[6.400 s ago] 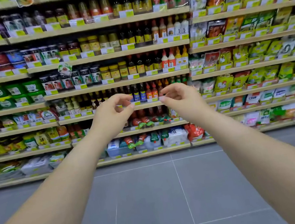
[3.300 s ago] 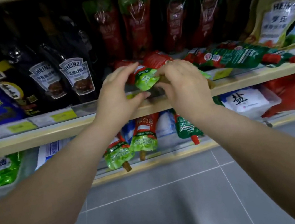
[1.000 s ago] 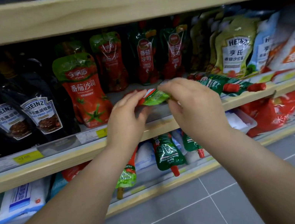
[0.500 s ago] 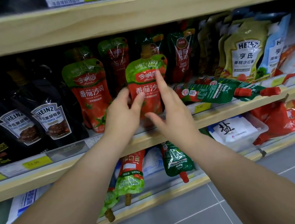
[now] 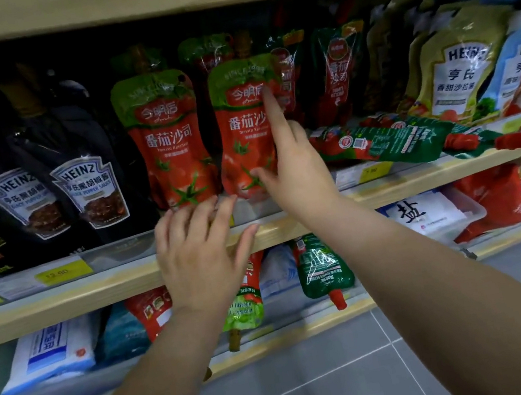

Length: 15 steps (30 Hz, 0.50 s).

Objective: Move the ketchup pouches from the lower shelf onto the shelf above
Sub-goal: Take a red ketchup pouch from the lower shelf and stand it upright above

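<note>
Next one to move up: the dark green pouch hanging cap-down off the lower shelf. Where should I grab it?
Grip the dark green pouch across its flat body from the front. It lies cap outward and down over the lower shelf's edge, so its body is exposed.

Your upper shelf (image 5: 101,286) carries dark Heinz pepper sauce pouches (image 5: 87,191) toward its left end, then two red-and-green ketchup pouches (image 5: 170,140) standing upright side by side near the front edge at the middle. Right of them a green pouch (image 5: 391,141) lies flat along the front edge, with pale Heinz salad dressing pouches (image 5: 457,61) upright behind it. Your lower shelf (image 5: 295,332) holds more ketchup pouches lying spout-forward (image 5: 324,269) at its front edge, white and blue bags (image 5: 53,349) toward the left, a clear tub (image 5: 434,213) and red bags (image 5: 520,191) toward the right.
</note>
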### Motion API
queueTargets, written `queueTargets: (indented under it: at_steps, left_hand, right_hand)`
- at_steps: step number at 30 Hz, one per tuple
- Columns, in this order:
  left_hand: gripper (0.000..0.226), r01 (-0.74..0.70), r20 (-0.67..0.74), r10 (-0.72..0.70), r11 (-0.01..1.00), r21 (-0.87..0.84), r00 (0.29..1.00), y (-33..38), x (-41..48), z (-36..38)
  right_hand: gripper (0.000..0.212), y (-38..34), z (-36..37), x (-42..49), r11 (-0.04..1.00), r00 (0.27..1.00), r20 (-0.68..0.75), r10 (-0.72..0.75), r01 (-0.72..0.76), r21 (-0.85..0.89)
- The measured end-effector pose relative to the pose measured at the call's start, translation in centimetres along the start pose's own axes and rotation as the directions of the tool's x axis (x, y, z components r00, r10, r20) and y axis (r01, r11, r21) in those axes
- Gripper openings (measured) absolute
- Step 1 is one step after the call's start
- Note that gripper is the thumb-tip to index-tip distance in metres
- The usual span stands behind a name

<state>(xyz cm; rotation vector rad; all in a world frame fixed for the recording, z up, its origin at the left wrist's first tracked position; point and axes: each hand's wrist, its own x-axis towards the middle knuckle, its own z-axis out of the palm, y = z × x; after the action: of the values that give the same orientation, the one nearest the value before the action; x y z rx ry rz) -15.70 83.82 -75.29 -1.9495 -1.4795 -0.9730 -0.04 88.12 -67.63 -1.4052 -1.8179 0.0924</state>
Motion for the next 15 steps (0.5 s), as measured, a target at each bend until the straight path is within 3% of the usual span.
queueTargets:
  at_steps: [5,8,11,15]
  left_hand:
    - [0.041,-0.002,-0.03,0.002,1.0,0.001,1.0,0.1,0.1,0.1]
    - [0.041,0.018,-0.01,-0.018,1.0,-0.005,1.0,0.5,0.3,-0.3]
    - [0.044,0.065,0.014,-0.064,0.997,-0.029,0.998,1.0,0.5,-0.6]
    - [0.049,0.0,0.043,0.006,0.991,-0.133,0.999,3.7,1.5,-0.5]
  right_hand:
    - [0.092,0.0,-1.2,-0.2,1.0,0.997,0.073,0.002,-0.001,-0.019]
    - [0.081,1.5,-4.4,-1.7,0.975,0.997,0.045,-0.06,0.068,-0.214]
    - [0.075,3.6,-8.6,-3.1,0.848,0.996,0.063,-0.07,0.093,-0.521]
    - [0.073,5.8,-12.7,-4.1,0.671,0.983,0.165,0.084,0.066,-0.739]
